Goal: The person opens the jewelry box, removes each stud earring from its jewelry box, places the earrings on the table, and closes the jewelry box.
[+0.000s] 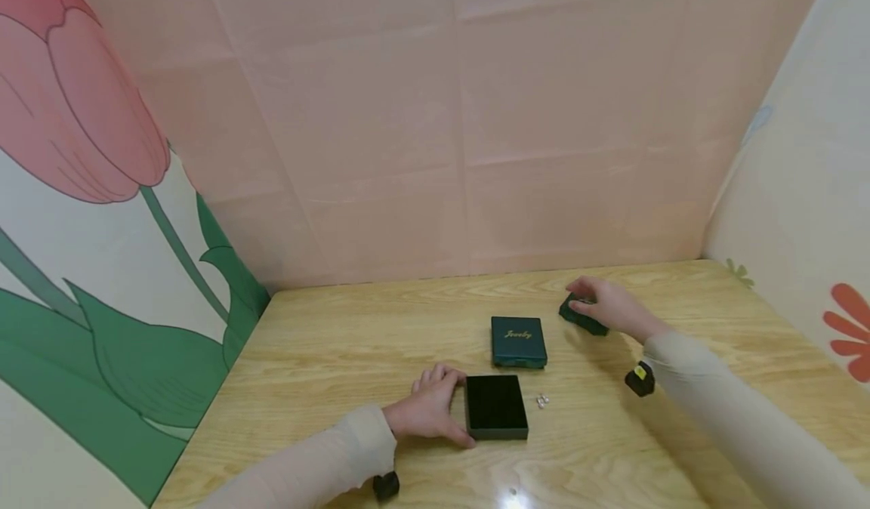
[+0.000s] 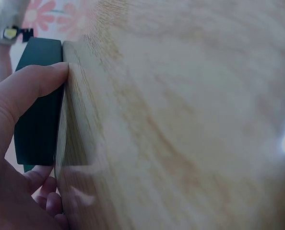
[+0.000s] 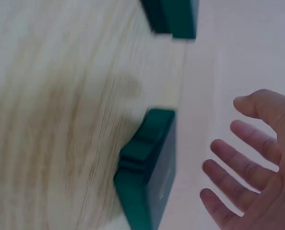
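Bracing the dark square box [image 1: 496, 407] from its nine o'clock side, the left hand [image 1: 428, 409] holds it between thumb and fingers, a grip that probably stops it sliding on the table [image 1: 340, 343]. The green box lettered Jewelry [image 1: 519, 340] sits just beyond, near twelve o'clock, and a silvery trinket [image 1: 541, 400] at three, seemingly for easy reach. Between one and two, the right hand [image 1: 615, 309], fingers spread, hovers above a faceted green case [image 1: 584, 321], apparently without contact.
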The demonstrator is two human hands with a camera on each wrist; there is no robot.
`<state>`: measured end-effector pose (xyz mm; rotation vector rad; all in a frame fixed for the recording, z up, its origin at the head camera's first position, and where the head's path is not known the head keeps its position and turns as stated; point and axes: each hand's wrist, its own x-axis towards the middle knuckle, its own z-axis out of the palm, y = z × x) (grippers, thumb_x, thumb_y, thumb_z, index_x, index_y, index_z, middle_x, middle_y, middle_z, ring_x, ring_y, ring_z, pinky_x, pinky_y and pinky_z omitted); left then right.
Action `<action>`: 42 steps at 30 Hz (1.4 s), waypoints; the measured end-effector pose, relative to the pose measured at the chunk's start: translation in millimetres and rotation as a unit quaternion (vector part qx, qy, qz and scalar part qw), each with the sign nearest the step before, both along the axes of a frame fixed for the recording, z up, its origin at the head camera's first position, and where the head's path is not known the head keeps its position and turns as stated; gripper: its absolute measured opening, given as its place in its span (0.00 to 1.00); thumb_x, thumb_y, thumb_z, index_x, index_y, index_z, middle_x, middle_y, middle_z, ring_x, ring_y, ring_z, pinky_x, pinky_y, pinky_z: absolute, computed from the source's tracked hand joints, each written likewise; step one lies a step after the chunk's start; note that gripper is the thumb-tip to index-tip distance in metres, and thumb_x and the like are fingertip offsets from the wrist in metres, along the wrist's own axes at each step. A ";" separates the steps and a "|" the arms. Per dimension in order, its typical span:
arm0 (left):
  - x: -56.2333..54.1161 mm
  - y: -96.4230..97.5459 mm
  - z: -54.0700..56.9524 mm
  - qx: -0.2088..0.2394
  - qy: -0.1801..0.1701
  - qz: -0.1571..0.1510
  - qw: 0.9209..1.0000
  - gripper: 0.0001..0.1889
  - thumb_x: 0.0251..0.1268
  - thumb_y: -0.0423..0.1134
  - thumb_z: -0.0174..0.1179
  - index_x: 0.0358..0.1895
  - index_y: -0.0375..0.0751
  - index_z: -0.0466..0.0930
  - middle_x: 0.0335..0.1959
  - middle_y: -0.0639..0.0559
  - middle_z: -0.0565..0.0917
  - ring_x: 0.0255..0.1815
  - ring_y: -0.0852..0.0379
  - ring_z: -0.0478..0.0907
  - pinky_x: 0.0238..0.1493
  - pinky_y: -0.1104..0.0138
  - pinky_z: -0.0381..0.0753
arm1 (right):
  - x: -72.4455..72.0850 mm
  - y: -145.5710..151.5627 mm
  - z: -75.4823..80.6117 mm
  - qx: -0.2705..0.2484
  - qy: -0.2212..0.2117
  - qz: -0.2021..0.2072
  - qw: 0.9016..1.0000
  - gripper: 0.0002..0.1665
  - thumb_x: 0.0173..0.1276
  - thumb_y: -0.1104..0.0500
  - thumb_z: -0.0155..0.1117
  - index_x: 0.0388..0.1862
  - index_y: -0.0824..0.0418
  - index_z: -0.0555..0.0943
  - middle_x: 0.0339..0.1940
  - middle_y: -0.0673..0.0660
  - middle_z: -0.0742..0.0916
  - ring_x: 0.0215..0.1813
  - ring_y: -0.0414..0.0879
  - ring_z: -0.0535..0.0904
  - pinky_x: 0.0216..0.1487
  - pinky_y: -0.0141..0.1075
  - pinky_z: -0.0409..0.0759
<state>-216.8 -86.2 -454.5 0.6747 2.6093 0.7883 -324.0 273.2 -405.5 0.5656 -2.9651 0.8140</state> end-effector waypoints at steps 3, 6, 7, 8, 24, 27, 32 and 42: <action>0.4 0.3 0.2 -0.002 0.000 0.000 1.000 0.47 0.37 0.56 0.78 0.65 0.49 0.65 0.57 0.56 0.64 0.53 0.55 0.58 0.51 0.63 0.57 | -14.0 7.0 -5.3 0.009 -0.012 0.001 1.000 0.29 0.72 0.55 0.58 0.65 0.71 0.69 0.62 0.74 0.75 0.64 0.70 0.69 0.61 0.62 0.67; 0.5 0.4 0.5 -0.002 0.001 -0.001 1.000 0.48 0.37 0.56 0.78 0.65 0.49 0.65 0.56 0.56 0.64 0.53 0.55 0.58 0.51 0.63 0.57 | -23.2 11.3 -10.4 0.030 -0.018 0.002 0.999 0.33 0.72 0.54 0.58 0.67 0.72 0.67 0.65 0.76 0.72 0.66 0.72 0.65 0.63 0.63 0.63; 0.5 0.4 0.6 -0.003 0.002 -0.001 1.000 0.48 0.37 0.56 0.78 0.65 0.49 0.65 0.56 0.56 0.64 0.53 0.56 0.58 0.51 0.63 0.57 | -25.7 12.3 -12.2 0.041 -0.017 0.002 0.999 0.34 0.71 0.53 0.59 0.68 0.72 0.66 0.66 0.76 0.71 0.66 0.73 0.64 0.63 0.64 0.62; 0.4 0.5 0.6 -0.004 0.003 -0.002 1.000 0.48 0.37 0.56 0.78 0.66 0.49 0.65 0.56 0.56 0.64 0.53 0.56 0.58 0.51 0.63 0.57 | -27.9 13.4 -14.0 0.051 -0.018 0.003 0.999 0.36 0.70 0.52 0.60 0.69 0.72 0.65 0.67 0.76 0.69 0.67 0.73 0.63 0.63 0.64 0.62; -0.7 -0.1 2.7 -0.015 0.000 0.001 1.000 0.48 0.37 0.57 0.78 0.66 0.49 0.65 0.56 0.56 0.64 0.53 0.56 0.59 0.52 0.63 0.58 | -35.9 28.3 -33.3 0.104 -0.046 0.019 0.993 0.51 0.65 0.36 0.60 0.74 0.68 0.59 0.69 0.84 0.58 0.65 0.83 0.57 0.58 0.71 0.61; -0.4 0.3 2.7 -0.014 0.000 0.000 1.000 0.48 0.37 0.57 0.77 0.66 0.49 0.65 0.57 0.55 0.64 0.53 0.56 0.59 0.52 0.63 0.58 | -35.8 28.3 -35.6 0.105 -0.046 0.015 0.993 0.51 0.65 0.35 0.59 0.74 0.67 0.58 0.69 0.83 0.58 0.65 0.83 0.57 0.57 0.71 0.61; 0.4 1.1 3.1 -0.013 0.001 0.002 1.000 0.48 0.37 0.56 0.78 0.66 0.48 0.65 0.56 0.56 0.64 0.53 0.56 0.59 0.52 0.63 0.58 | -35.0 27.1 -36.1 0.106 -0.050 0.009 0.993 0.52 0.65 0.34 0.58 0.74 0.67 0.58 0.70 0.83 0.57 0.65 0.83 0.57 0.57 0.71 0.61; -0.3 0.2 1.7 -0.011 0.004 -0.002 1.000 0.49 0.36 0.57 0.78 0.66 0.49 0.65 0.57 0.55 0.64 0.53 0.56 0.59 0.51 0.63 0.58 | -35.3 28.2 -37.7 0.105 -0.049 0.007 0.993 0.52 0.64 0.34 0.59 0.75 0.66 0.57 0.70 0.82 0.57 0.65 0.83 0.56 0.57 0.72 0.59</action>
